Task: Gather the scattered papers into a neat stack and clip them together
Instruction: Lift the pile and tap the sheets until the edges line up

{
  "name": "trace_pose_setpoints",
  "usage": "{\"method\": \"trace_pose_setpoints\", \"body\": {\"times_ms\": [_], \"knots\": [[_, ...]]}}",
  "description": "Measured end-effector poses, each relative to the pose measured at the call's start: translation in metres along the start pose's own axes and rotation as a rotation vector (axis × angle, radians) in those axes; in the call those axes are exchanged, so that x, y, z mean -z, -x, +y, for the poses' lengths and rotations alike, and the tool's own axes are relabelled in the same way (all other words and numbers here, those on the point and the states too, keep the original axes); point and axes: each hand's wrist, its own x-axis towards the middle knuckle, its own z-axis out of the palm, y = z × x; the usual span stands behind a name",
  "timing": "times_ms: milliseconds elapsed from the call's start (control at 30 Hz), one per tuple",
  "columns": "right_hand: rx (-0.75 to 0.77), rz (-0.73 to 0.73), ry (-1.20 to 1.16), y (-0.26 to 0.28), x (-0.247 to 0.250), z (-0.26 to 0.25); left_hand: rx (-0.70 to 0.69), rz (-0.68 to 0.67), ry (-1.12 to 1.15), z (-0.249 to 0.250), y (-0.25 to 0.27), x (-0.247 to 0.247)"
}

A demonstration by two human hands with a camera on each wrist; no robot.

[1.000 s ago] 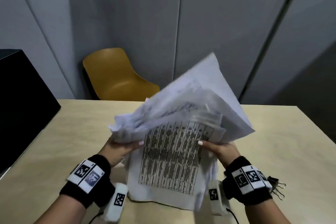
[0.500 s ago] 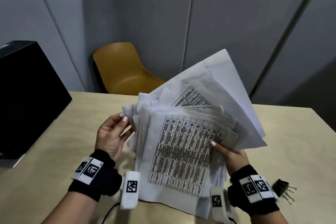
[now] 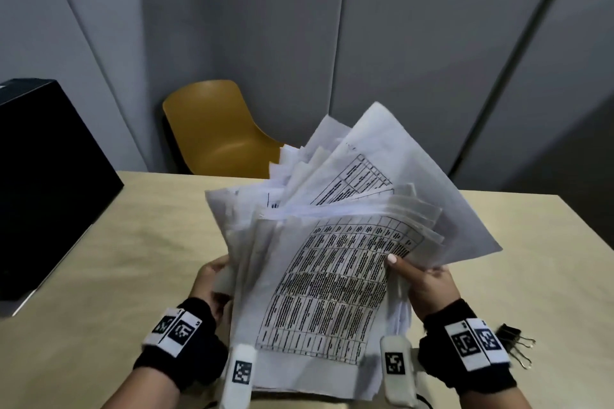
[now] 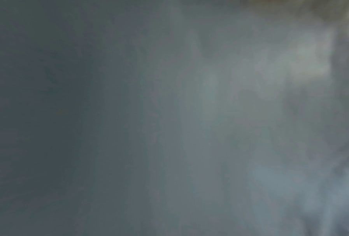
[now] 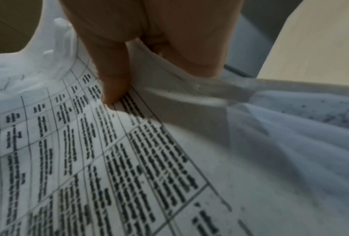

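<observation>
Both hands hold a loose bundle of papers [image 3: 319,276] upright above the table [image 3: 133,242], lower edges down near the tabletop, upper edges fanned and uneven. Front sheet carries a printed table with dark text. Right hand [image 3: 422,282] pinches the bundle's right edge: thumb across the front sheet, fingers behind; the right wrist view confirms the thumb [image 5: 113,83] pressed on the printed sheet with several sheet edges caught under it. Left hand [image 3: 212,282] sits at the bundle's left edge, fingers mostly hidden behind the sheets; cannot tell if they curl around it. Left wrist view is grey blur. Black binder clips [image 3: 513,340] lie on the table just beside the right wrist. Yellow chair [image 3: 212,133] behind the table; black box [image 3: 50,176] at far left.
</observation>
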Motion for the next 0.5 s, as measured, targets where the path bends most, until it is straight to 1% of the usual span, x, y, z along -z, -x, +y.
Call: {"method": "trace_pose_setpoints", "body": {"times_ms": [33,67,100,133,200,300,333,367,400,433,467,500], "knots": [[0.025,-0.009,-0.001,0.001,-0.001,-0.006,-0.025,-0.017,0.001,0.003,0.005,-0.002],[0.054,-0.017,0.000,0.001,-0.002,-0.010,-0.090,-0.034,-0.012,0.006,0.001,0.003],[0.081,-0.015,-0.017,0.001,-0.002,-0.014,-0.176,-0.084,-0.024,0.013,0.000,0.010],[0.107,-0.002,-0.037,0.001,-0.002,-0.018,-0.234,-0.156,-0.041,0.022,-0.001,0.016],[0.145,0.018,-0.041,-0.001,-0.001,-0.024,-0.313,-0.312,-0.226,0.034,-0.008,0.034],[0.167,0.005,-0.026,-0.004,-0.004,-0.028,-0.397,-0.446,-0.550,0.038,-0.003,0.024],[0.173,-0.009,0.000,-0.004,-0.007,-0.030,-0.425,-0.433,-0.652,0.034,-0.001,0.017],[0.184,-0.036,0.050,-0.004,-0.009,-0.030,-0.442,-0.385,-0.691,0.029,-0.002,0.012],[0.186,-0.065,0.097,-0.002,-0.011,-0.030,-0.451,-0.329,-0.650,0.025,-0.005,0.009],[0.174,-0.097,0.126,0.000,-0.013,-0.031,-0.465,-0.278,-0.560,0.024,-0.009,0.006],[0.155,-0.130,0.139,0.001,-0.013,-0.032,-0.487,-0.246,-0.473,0.029,-0.008,0.001],[0.138,-0.155,0.135,0.001,-0.012,-0.032,-0.512,-0.240,-0.441,0.034,-0.007,-0.004]]}}
